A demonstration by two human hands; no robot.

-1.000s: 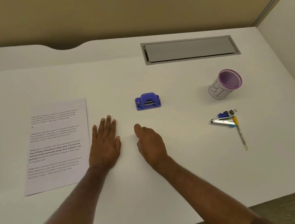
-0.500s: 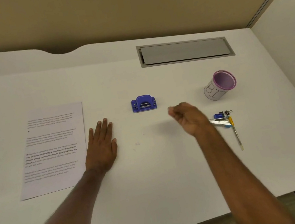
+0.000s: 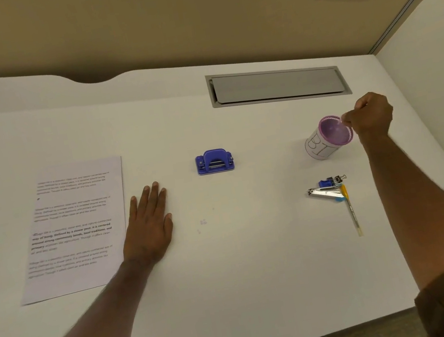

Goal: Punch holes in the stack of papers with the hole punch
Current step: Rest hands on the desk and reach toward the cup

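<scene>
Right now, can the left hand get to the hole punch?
Probably yes. The left hand lies flat on the desk beside the stack of papers, holding nothing. Only bare desk lies between it and the blue hole punch.

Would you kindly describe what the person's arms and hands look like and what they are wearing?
Both forearms are bare, with dark brown short sleeves showing at the bottom corners. The left hand and right hand wear no gloves; no rings, watch or markings are visible.

White desk (image 3: 262, 279) bears papers (image 3: 74, 225), hole punch (image 3: 214, 161), cup (image 3: 327, 139), pen (image 3: 352, 209), clippers (image 3: 324, 193).
</scene>
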